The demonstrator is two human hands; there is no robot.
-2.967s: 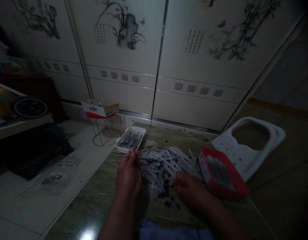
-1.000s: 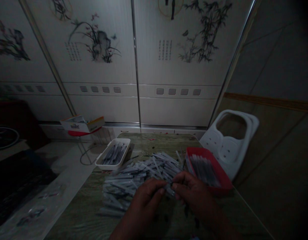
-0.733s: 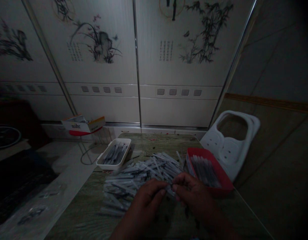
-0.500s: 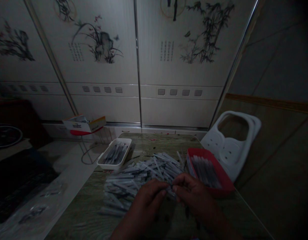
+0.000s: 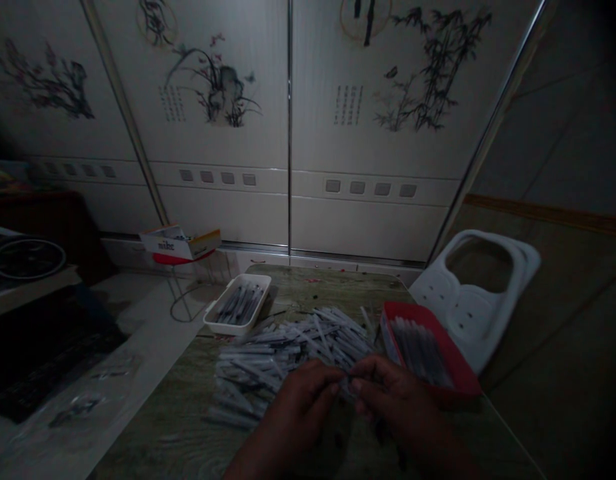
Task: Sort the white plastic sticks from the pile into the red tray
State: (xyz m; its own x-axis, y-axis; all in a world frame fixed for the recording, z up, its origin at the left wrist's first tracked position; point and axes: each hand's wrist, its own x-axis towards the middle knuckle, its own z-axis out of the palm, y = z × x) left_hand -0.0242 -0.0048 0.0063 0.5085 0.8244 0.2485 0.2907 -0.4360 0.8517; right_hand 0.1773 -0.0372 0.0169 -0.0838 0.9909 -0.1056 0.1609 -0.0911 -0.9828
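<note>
My left hand (image 5: 305, 403) and my right hand (image 5: 391, 393) meet fingertip to fingertip at the near edge of a pile of slim, clear-grey pens (image 5: 273, 360). Both are closed in a pinch on a thin, pen-like thing, mostly hidden by the fingers; its details are too dark to tell. Right of my right hand, a red box (image 5: 465, 370) holds a row of clear pens (image 5: 423, 350) lying side by side. Farther back on the left, a white tray (image 5: 228, 328) contains darker pens (image 5: 243, 301).
The wood-patterned table (image 5: 158, 413) carries all of this. A folded white plastic chair (image 5: 478, 300) leans beside its right edge. An open carton (image 5: 181, 245) sits on a red stool at the back left. Sliding doors (image 5: 228, 213) stand behind; a round fan-like thing (image 5: 28, 258) is at the left.
The view has turned slightly left, so everything sits farther right in the picture. Both hands keep pinching together at the same spot by the pile.
</note>
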